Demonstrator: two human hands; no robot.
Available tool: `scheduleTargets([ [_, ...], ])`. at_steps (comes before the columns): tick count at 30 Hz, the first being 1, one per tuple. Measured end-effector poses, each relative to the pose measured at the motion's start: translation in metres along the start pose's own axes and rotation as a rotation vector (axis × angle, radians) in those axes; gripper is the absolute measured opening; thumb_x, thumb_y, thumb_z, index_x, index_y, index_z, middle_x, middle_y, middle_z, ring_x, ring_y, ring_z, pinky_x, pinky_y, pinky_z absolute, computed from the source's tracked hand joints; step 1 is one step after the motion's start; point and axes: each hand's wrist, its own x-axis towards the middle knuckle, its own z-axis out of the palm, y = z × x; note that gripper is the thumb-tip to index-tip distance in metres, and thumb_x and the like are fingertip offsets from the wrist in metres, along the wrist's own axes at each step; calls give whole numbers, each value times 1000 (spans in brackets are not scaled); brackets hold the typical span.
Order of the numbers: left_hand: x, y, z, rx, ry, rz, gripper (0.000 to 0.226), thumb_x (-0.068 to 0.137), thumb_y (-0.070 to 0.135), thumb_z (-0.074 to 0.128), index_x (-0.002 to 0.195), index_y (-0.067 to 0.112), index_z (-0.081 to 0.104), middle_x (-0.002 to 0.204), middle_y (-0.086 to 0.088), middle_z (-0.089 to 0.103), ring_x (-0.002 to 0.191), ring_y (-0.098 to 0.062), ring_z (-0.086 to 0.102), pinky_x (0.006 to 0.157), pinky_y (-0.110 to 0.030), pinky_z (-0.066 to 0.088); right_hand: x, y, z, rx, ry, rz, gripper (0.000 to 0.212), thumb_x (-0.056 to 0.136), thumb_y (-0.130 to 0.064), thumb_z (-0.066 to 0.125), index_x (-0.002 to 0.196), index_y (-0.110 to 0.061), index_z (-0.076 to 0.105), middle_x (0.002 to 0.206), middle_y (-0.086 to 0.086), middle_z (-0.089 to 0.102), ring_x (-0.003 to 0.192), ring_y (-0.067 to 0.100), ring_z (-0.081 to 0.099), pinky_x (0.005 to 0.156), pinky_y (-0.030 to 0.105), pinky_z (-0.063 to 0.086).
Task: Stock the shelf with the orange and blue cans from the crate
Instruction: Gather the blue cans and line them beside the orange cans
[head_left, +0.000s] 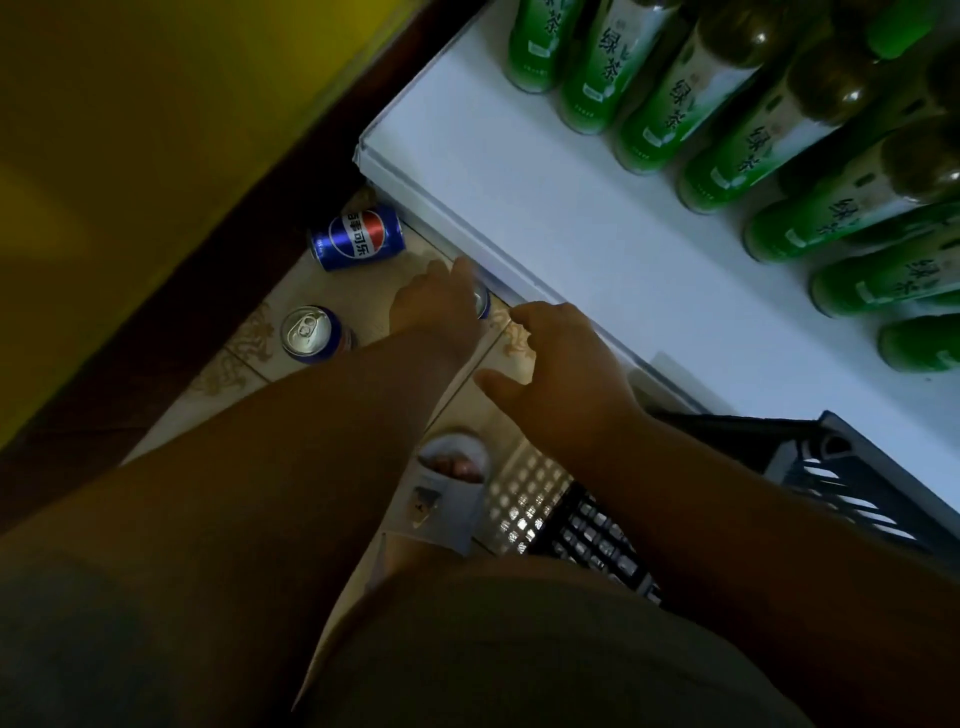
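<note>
A dim shop floor of pale patterned tiles (332, 291) runs between a dark wooden base on the left and a white shelf (561, 208) on the right; nearest, the person's legs and a foot in a white sandal (451, 483) fill the lower view, with a dark plastic crate (831, 467) on the floor just beside the shelf edge; above it the right hand (566, 374) hovers over the tiles with fingers spread and relaxed, holding nothing; a little farther, the left hand (434, 304) reaches down at the foot of the shelf, its fingers curled round a blue can (483, 301) of which only the rim and a sliver of side show; to the left an upright blue can (311, 335) stands on the tiles, its silver top up; beyond it another blue can (357, 236) lies on its side near the shelf corner; farthest, a row of green tea bottles (675, 93) stands on the shelf.
</note>
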Motion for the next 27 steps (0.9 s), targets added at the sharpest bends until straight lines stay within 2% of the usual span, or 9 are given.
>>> scheduleTargets([
  [2,-16,-6,-11,-84,1,-24,59,83,52,69,124,17,44,119,-8,53,105,-27,59,87,-40,53,-4,0,-3,21,17,9,60,84,-40,76,136,-22,51,130,1,50,114,17,55,90,32,47],
  [5,-60,-15,-35,-387,81,-89,54,74,50,76,114,23,53,109,0,59,97,-19,61,81,-39,55,-12,-3,-12,68,59,27,62,84,-39,77,138,-25,50,133,-1,51,111,12,55,83,25,45],
  [9,-127,-7,-91,-642,235,-70,49,69,49,80,110,32,59,100,17,63,92,5,62,71,-7,44,-34,-13,-34,62,17,-20,69,79,-38,82,138,-24,50,132,1,52,112,15,57,87,28,49],
  [12,-164,6,-144,-900,288,-100,38,70,41,83,100,41,59,85,30,63,82,22,59,60,3,42,-55,-23,-68,86,-38,-23,75,77,-42,83,141,-24,49,132,0,54,114,15,58,88,23,44],
  [15,-194,20,-191,-1121,306,-67,30,79,36,80,104,31,65,90,17,71,76,6,68,57,-10,51,-84,-39,-110,318,-70,31,67,77,-41,83,135,-26,53,124,-5,61,110,12,62,87,22,51],
  [18,-225,40,-234,-1357,298,-11,19,84,35,73,102,30,67,89,9,76,70,-5,72,47,-14,47,-123,-58,-144,633,-33,-7,47,82,-37,80,123,-26,60,119,2,68,108,20,67,93,35,56],
  [20,-244,57,-256,-1469,254,48,22,81,34,69,102,27,66,89,9,77,76,-12,74,54,-19,54,-155,-72,-156,867,13,-51,43,83,-37,77,121,-24,59,118,6,69,105,22,70,92,41,58],
  [23,-271,82,-276,-1532,201,137,36,76,36,68,108,19,67,93,0,77,83,-20,75,64,-29,58,-199,-94,-165,1104,214,-57,42,79,-43,71,112,-18,59,107,12,71,89,24,73,72,39,61],
  [27,-317,122,-288,-1556,119,250,59,69,46,69,119,14,65,104,-9,74,93,-26,73,83,-46,60,-261,-101,-176,1136,550,-4,39,84,-49,66,103,-16,60,87,7,74,70,21,73,53,30,52],
])
